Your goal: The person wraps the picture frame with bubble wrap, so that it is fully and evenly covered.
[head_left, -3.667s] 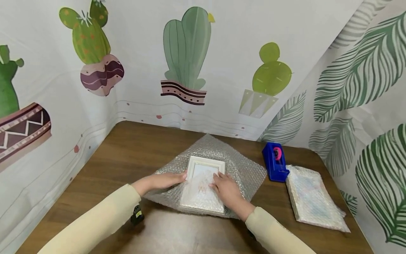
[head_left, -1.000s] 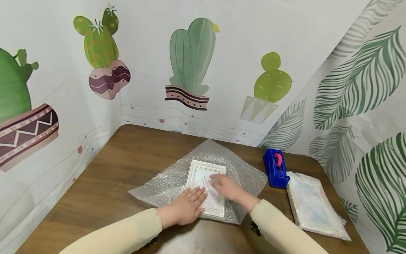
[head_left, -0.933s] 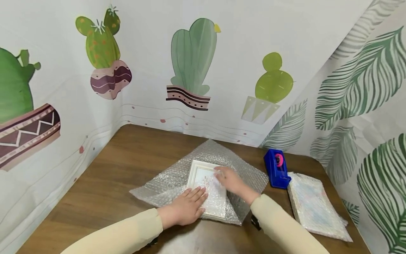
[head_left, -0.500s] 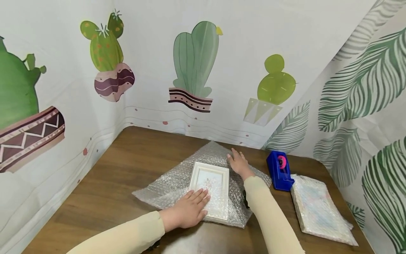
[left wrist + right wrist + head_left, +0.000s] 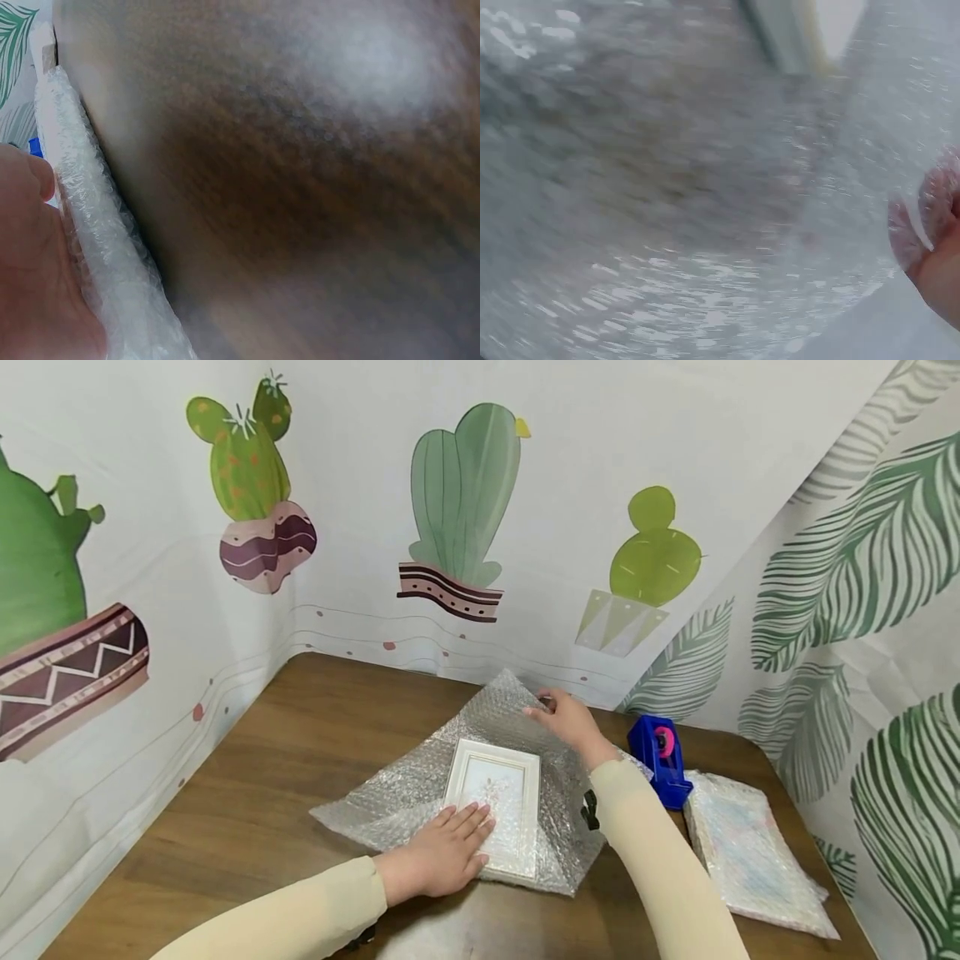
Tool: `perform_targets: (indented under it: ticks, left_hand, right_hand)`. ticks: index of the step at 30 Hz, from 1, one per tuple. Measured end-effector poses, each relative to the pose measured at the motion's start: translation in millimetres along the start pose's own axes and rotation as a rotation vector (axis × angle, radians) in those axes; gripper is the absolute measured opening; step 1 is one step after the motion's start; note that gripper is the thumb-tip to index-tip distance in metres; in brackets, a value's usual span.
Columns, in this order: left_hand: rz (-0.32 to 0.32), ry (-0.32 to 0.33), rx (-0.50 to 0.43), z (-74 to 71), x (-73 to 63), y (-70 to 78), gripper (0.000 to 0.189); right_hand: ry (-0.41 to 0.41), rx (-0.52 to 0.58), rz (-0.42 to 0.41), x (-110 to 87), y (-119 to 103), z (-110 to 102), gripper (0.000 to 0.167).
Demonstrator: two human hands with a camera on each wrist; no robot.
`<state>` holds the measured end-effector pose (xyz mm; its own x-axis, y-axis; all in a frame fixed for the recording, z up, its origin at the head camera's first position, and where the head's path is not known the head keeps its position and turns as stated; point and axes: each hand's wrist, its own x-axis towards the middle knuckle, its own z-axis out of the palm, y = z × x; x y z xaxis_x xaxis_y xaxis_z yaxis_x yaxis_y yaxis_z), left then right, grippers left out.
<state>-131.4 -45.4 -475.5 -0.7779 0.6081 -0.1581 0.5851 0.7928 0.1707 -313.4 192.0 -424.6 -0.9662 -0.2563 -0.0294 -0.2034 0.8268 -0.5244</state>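
A white picture frame [image 5: 529, 793] lies on a sheet of bubble wrap [image 5: 408, 785], with one flap folded over its lower part. My left hand [image 5: 445, 853] rests flat on that flap, fingers straight, pressing it against the frame. At the sheet's far right edge, my right hand [image 5: 573, 724] pinches the bubble wrap and raises it off the table. Through the clear film in the right wrist view, the fingertips [image 5: 934, 206] show at the edge. The left wrist view has the left hand [image 5: 37, 262] along the wrapped side [image 5: 105, 225] of the frame.
To the right stands a blue tape dispenser [image 5: 651, 752] with a pink roll, the raised wrap's corner close to it. A bubble-wrapped flat package [image 5: 757, 852] lies nearer on the wooden table [image 5: 225, 793]. A cactus-print cloth [image 5: 345, 527] hangs behind the table.
The left hand went from the frame's left edge onto the folded flap. My right hand moved off the frame to the far right edge of the bubble wrap and lifted it.
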Motion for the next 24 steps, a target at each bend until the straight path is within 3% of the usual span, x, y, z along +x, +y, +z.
perform_targets:
  ticks: [5, 7, 9, 17, 24]
  left_hand:
    - [-0.009, -0.004, 0.010, -1.2, -2.1, -1.4, 0.057]
    - [-0.011, -0.009, 0.002, -2.1, -2.1, -1.2, 0.057]
    - [-0.012, -0.017, -0.009, -2.7, -1.4, -0.8, 0.057]
    - [-0.031, -0.047, -0.011, -3.9, 3.0, 1.7, 0.057]
    - [-0.044, -0.053, -0.012, -8.6, 2.9, 5.7, 0.057]
  right_hand:
    - [-0.163, -0.256, -0.109, -5.2, -27, -1, 0.063]
    - [-0.196, -0.355, -0.151, -7.7, -35, 3, 0.059]
    - [-0.204, -0.384, -0.188, -12.1, -41, 6, 0.052]
    - [-0.306, -0.065, -0.270, -54.3, -30, 18, 0.044]
    - [-0.204, -0.144, -0.385, -83.5, -16, 51, 0.045]
